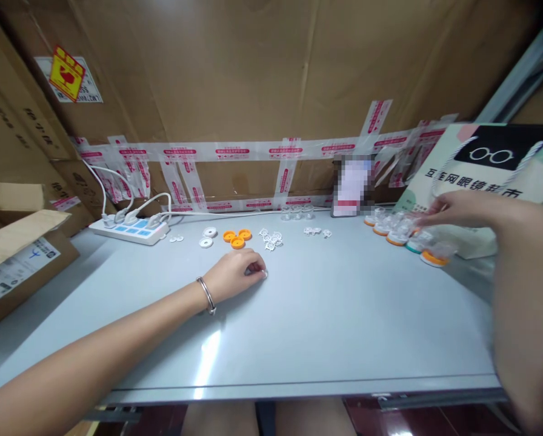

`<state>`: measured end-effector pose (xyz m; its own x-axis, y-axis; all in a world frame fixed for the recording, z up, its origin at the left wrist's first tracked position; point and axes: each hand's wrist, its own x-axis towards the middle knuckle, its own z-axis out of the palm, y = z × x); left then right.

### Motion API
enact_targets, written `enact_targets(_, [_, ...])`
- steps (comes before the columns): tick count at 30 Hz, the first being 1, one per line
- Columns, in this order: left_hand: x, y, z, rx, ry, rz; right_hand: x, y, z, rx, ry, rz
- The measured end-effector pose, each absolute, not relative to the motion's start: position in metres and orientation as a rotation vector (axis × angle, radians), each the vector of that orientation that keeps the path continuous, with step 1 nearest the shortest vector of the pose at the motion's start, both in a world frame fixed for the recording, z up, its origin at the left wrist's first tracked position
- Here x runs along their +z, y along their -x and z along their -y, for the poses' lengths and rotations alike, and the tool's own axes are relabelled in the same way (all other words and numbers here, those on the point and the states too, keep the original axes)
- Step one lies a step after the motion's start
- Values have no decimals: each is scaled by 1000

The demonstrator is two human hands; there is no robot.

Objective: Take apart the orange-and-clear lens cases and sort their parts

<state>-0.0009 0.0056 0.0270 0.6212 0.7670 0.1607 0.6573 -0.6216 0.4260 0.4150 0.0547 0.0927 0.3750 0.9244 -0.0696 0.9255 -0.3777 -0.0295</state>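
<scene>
Far left of frame: open cardboard box on the table. Upper left: white power strip, plugs in. Just right of it, small white discs, then two white caps and three orange caps, centre-left.

Left hand near frame centre, below the orange caps: fingers curled, tips nearly together, low over the table. Pale spot at the tips — nail or part, cannot tell, so grip unconfirmed.

Right of the orange caps: cluster of white openwork parts, clear domes behind, a few smaller white parts further right, then a phone, blurred.

Right of frame: slanting row of clear-topped pieces, bases orange, one teal. Right hand reaches over them, fingers partly bent — cannot tell if holding one. Paper bag behind.
</scene>
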Motion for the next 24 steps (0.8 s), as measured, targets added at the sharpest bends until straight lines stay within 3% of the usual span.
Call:
enact_targets(15, [30,1,-4,509,-2519,-1122,79,-371,-54,-271,-2276,-1875])
enact_targets(20, [59,22,-9,685,-2486,-1147,97,-315,-21,-520,-2016,-2343])
enact_targets(24, [79,74,-24,759,-2467,-1457,98,-272,-7,-642,-1658,-2640])
